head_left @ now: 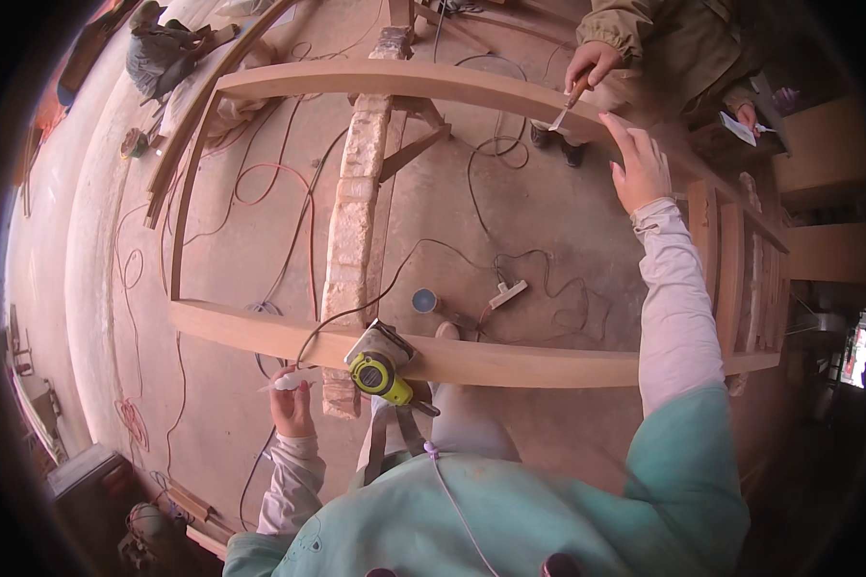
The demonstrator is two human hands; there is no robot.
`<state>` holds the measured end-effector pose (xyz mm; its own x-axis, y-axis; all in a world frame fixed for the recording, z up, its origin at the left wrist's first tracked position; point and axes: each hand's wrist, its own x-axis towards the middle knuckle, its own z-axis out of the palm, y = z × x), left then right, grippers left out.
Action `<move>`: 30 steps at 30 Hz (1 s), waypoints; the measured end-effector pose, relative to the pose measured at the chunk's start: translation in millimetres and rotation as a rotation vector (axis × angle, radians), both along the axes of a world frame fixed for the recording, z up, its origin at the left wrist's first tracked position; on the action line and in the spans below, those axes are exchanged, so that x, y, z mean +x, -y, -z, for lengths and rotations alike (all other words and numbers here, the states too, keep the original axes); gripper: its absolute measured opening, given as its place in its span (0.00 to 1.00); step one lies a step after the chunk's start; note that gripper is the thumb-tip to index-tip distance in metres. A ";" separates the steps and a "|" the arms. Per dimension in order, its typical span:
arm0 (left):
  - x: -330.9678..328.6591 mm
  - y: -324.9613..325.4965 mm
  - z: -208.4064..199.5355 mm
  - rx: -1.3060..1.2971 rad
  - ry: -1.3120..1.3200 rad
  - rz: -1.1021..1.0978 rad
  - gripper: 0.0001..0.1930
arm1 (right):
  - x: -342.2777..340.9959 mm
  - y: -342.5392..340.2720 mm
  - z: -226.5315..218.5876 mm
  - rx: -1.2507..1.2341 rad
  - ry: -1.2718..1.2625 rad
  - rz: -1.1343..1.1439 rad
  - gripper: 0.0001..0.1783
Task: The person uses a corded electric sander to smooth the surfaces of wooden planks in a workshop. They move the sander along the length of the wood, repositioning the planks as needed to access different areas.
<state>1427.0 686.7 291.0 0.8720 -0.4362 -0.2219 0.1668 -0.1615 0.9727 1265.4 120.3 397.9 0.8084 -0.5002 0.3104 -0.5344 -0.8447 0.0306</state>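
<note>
Well, in the head view, the wooden frame [510, 363] lies across a brick support [352, 207]; I judge it stiff and fairly heavy, best held by its far rail [452, 83] and near rail [245, 330]. My left hand's [293, 415] grip pinches a white wad [287, 382], perhaps cloth. My right hand [643, 178] spreads its fingers at the far rail; contact is unclear.

power strip [508, 294] lies on floor [573, 236] | round blue thing [424, 301] sits near it | red cord [312, 252] curves across floor | person [159, 58] hunches upper left | dark box [87, 473] lower left
</note>
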 end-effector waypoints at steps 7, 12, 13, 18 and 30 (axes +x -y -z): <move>-25.8 13.8 -8.2 0.117 0.037 -0.077 0.16 | 2.3 44.0 43.6 -0.121 -0.093 -0.330 0.35; -41.6 9.8 -11.1 0.083 -0.037 -0.134 0.16 | 23.5 19.9 50.0 -0.186 0.176 -0.504 0.25; -45.5 9.6 -11.8 0.065 -0.050 -0.150 0.16 | 28.9 11.1 49.4 -0.198 0.199 -0.509 0.23; -51.4 17.1 -8.1 0.024 -0.025 -0.111 0.16 | 45.0 -19.7 43.7 -0.224 0.277 -0.516 0.15; -49.5 11.5 3.6 -0.106 -0.013 0.210 0.16 | -135.2 -226.9 82.9 0.580 0.427 0.036 0.16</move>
<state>1377.5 675.2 287.4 0.7572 -0.6290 -0.1763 0.1533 -0.0912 0.9840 1130.2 347.2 315.0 0.6554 -0.7047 0.2718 -0.4276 -0.6428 -0.6355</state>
